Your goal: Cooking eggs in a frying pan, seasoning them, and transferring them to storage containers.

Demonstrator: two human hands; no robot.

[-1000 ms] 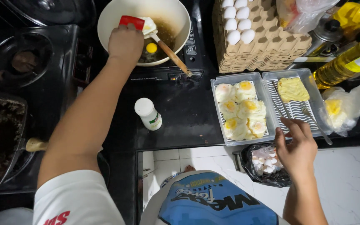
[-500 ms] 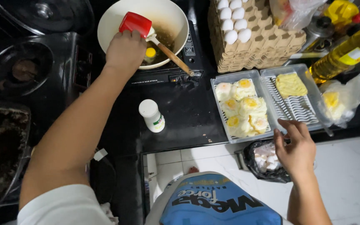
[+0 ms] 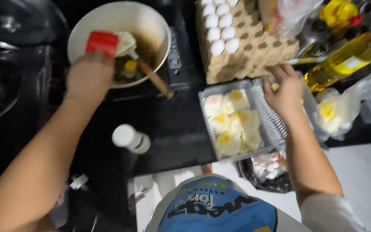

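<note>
My left hand (image 3: 89, 75) grips a red-handled tool (image 3: 103, 43) over a white pan (image 3: 121, 21) that holds oil and a frying egg (image 3: 129, 66). A wooden-handled spatula (image 3: 151, 77) leans on the pan's rim. My right hand (image 3: 285, 88) reaches with spread fingers over a metal tray with a wire rack (image 3: 275, 124); what lies under it is hidden. Beside it, another metal tray (image 3: 232, 122) is full of fried eggs.
A cardboard carton of white eggs (image 3: 237, 38) stands behind the trays. A bottle of yellow oil (image 3: 344, 60) lies at right, with plastic bags (image 3: 340, 111) near it. A small white bottle (image 3: 129, 138) rests on the dark counter. A bag of eggshells (image 3: 267, 169) hangs below.
My right hand has moved from the tray's near edge up over the rack toward the egg carton. My left hand still holds the red-handled tool over the pan.
</note>
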